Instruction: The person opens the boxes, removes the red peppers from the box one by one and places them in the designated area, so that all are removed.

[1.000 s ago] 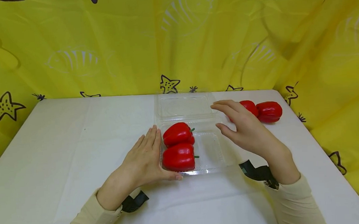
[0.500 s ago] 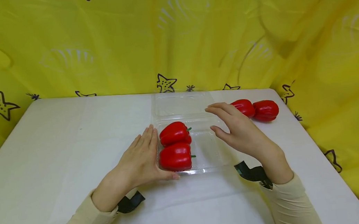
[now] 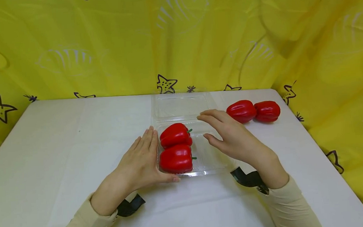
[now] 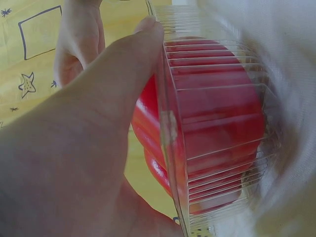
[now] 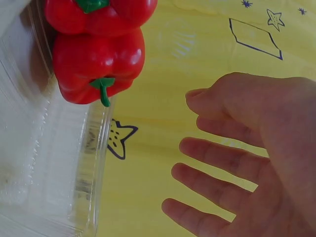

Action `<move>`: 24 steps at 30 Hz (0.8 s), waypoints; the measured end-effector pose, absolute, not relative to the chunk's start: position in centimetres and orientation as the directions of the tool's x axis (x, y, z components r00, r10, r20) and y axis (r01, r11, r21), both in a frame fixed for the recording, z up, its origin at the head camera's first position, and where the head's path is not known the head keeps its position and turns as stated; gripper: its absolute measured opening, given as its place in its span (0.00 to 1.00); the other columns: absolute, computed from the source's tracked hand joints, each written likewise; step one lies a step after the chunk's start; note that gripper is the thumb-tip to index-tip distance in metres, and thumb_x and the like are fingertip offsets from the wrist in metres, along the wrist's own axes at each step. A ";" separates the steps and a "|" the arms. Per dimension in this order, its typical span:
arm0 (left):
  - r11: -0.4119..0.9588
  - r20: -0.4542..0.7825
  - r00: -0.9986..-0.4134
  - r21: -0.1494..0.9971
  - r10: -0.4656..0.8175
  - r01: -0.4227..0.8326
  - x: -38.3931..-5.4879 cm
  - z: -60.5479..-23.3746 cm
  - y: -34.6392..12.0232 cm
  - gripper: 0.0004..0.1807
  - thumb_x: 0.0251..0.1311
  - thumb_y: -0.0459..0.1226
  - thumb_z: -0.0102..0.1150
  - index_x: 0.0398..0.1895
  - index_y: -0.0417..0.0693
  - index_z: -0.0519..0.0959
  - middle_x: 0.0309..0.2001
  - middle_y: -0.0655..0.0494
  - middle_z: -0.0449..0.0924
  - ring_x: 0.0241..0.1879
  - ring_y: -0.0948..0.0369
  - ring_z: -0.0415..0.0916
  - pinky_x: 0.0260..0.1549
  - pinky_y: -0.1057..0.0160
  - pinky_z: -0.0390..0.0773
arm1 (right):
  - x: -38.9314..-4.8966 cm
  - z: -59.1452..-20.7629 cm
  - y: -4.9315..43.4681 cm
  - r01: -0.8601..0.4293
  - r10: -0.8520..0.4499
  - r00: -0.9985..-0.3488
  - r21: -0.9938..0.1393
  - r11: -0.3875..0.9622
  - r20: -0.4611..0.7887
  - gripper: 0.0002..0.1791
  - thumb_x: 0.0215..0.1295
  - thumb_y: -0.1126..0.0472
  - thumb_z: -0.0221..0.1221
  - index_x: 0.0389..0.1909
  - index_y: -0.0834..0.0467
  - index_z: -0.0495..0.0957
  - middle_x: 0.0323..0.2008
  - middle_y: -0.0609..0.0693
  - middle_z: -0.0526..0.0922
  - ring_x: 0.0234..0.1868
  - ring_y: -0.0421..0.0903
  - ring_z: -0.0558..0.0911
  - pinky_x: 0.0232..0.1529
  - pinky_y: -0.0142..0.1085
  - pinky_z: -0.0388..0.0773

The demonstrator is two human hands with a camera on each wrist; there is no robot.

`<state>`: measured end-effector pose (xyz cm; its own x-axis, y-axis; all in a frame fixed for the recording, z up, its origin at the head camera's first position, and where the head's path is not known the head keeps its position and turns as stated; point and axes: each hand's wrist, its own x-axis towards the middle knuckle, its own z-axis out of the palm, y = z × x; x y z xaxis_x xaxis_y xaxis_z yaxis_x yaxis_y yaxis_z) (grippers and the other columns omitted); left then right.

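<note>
Two red bell peppers, the farther one (image 3: pixel 174 135) and the nearer one (image 3: pixel 176 159), lie side by side in the left part of a clear plastic clamshell container (image 3: pixel 208 161). Their green stems point right. Hinged at the far side, the lid (image 3: pixel 182 106) lies folded back. My left hand (image 3: pixel 137 164) rests along the container's left wall with straight fingers, its thumb across the near left corner. Above the container's right part hovers my right hand (image 3: pixel 233 134), fingers loosely extended and holding nothing. The right wrist view shows a gap between its fingers and the peppers.
Two more red bell peppers, a left one (image 3: pixel 241 111) and a right one (image 3: pixel 267 111), lie touching at the table's far right. A yellow curtain (image 3: pixel 116 44) with sea-creature drawings hangs behind the white-covered table (image 3: pixel 61 153).
My right hand has moved left and slightly nearer, uncovering more of the loose peppers at the far right. The left hand keeps its place on the container. The head view has shifted slightly.
</note>
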<state>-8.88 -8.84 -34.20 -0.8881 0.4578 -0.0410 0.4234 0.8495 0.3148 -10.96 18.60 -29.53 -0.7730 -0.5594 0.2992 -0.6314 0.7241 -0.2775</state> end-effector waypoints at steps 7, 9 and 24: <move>0.848 -0.030 -0.888 0.312 0.459 0.428 -8.9 -34.3 -8.9 0.74 0.36 0.74 0.65 0.76 0.31 0.50 0.78 0.36 0.47 0.78 0.41 0.47 0.74 0.42 0.56 | -10.8 -29.8 17.8 -0.669 -0.599 -0.740 -0.251 0.699 0.306 0.28 0.63 0.61 0.66 0.64 0.59 0.72 0.62 0.55 0.75 0.65 0.52 0.74 0.63 0.47 0.77; 0.848 -0.028 -0.887 0.310 0.460 0.430 -8.9 -34.3 -8.9 0.74 0.37 0.75 0.65 0.76 0.31 0.50 0.78 0.36 0.47 0.78 0.41 0.47 0.74 0.42 0.56 | -10.8 -29.9 17.6 -0.679 -0.611 -0.731 -0.239 0.694 0.303 0.29 0.63 0.61 0.66 0.64 0.59 0.72 0.62 0.55 0.75 0.64 0.52 0.74 0.63 0.46 0.77; 0.847 -0.031 -0.885 0.308 0.465 0.434 -8.8 -34.1 -8.9 0.75 0.37 0.75 0.64 0.76 0.30 0.49 0.78 0.36 0.46 0.78 0.42 0.46 0.74 0.42 0.55 | -9.7 -30.6 15.5 -0.734 -0.685 -0.679 -0.264 0.626 0.263 0.27 0.63 0.59 0.66 0.62 0.58 0.74 0.61 0.51 0.76 0.64 0.48 0.75 0.64 0.42 0.77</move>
<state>-8.80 -8.87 -34.09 -0.8847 0.4650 -0.0315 0.4340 0.8466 0.3082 -9.65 15.51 -30.57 -0.6793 -0.6851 0.2632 -0.7337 0.6260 -0.2642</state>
